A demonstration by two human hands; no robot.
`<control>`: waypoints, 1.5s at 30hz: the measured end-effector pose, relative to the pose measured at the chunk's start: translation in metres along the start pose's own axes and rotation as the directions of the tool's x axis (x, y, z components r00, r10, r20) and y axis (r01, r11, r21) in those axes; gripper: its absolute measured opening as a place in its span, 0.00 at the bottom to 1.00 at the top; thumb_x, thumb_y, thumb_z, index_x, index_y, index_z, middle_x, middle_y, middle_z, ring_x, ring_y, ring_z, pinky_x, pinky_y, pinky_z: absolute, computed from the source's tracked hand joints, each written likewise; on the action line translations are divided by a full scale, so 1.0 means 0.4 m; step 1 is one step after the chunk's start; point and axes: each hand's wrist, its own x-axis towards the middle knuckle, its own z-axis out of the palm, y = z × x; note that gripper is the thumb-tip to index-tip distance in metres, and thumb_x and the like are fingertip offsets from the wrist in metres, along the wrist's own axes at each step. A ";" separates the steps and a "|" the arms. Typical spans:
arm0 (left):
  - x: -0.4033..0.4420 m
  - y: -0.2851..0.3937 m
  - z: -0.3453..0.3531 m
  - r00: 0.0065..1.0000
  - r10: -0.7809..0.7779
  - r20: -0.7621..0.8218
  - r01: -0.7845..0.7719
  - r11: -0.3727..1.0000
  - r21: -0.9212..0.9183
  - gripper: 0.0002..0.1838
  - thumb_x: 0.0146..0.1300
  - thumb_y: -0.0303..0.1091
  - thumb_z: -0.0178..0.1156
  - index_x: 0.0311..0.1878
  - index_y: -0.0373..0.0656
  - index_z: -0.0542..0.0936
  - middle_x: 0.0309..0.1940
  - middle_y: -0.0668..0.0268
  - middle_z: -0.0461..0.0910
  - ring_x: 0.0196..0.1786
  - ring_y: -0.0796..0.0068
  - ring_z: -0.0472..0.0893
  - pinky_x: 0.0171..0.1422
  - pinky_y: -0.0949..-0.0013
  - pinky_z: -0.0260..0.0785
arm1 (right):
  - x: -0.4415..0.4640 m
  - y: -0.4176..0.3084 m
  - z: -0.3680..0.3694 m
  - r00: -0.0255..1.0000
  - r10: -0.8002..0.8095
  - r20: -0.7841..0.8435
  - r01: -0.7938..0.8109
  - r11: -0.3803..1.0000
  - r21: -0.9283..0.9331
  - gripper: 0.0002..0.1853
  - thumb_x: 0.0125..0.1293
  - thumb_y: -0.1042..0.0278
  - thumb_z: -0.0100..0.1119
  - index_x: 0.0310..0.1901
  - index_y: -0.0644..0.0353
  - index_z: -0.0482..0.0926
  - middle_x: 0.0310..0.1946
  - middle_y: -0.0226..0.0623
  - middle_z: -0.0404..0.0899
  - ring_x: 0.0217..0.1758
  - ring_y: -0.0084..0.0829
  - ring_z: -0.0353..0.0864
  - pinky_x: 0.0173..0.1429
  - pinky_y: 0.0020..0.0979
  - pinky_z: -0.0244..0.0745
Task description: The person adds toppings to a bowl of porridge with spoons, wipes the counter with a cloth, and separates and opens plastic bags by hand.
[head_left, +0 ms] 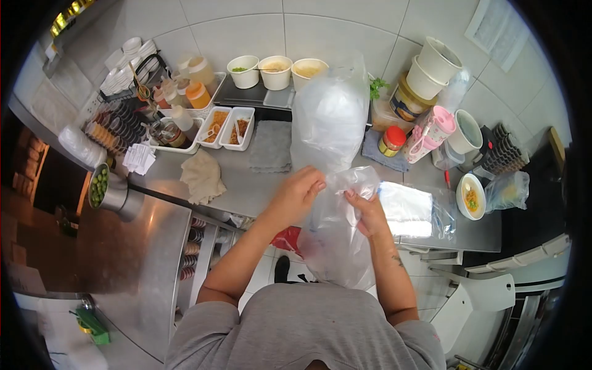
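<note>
A large clear plastic bag [336, 237] hangs in front of my grey shirt, over the counter's front edge. My left hand [302, 188] is at its upper left edge, fingers pinched together on the plastic. On the right side of the same bag, my right hand [367, 213] grips the plastic between thumb and fingers. Just beyond my hands stands a tall clear bag [328, 117] filled with whitish, see-through contents. Whether the two bags are joined cannot be made out.
Small trays of toppings [237, 129], a grey cloth [271, 146] and a beige cloth [202, 177] lie left on the counter. To the right are flat plastic packs [405, 209], a red-lidded jar [392, 141] and a bowl of food [471, 197]. A white chair [475, 302] stands lower right.
</note>
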 end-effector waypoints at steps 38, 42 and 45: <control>0.302 -0.095 -0.040 0.836 -0.274 -0.475 0.154 0.949 -0.276 0.15 0.67 0.38 0.50 0.31 0.33 0.70 0.24 0.57 0.72 0.28 0.71 0.71 0.32 0.66 0.65 | 0.355 -0.387 0.072 0.861 -0.473 0.184 0.410 0.434 -0.802 0.15 0.60 0.72 0.51 0.48 0.66 0.76 0.43 0.39 0.78 0.43 0.28 0.78 0.49 0.27 0.72; 0.286 -0.211 -0.057 0.795 -0.575 -0.192 0.502 0.802 -0.324 0.14 0.68 0.36 0.46 0.33 0.34 0.71 0.26 0.54 0.74 0.29 0.59 0.73 0.36 0.63 0.66 | 0.374 -0.167 -0.173 0.850 -0.394 0.349 0.462 0.239 -0.854 0.20 0.63 0.66 0.50 0.55 0.66 0.70 0.51 0.41 0.73 0.52 0.32 0.73 0.57 0.30 0.66; 0.206 -0.426 0.041 0.887 -0.425 -0.181 0.413 0.905 -0.103 0.12 0.66 0.35 0.46 0.34 0.36 0.73 0.31 0.49 0.77 0.35 0.48 0.76 0.41 0.58 0.67 | 0.361 0.012 -0.283 0.922 -0.312 0.229 0.327 0.311 -0.892 0.19 0.64 0.65 0.50 0.54 0.65 0.71 0.49 0.40 0.73 0.50 0.32 0.73 0.56 0.30 0.66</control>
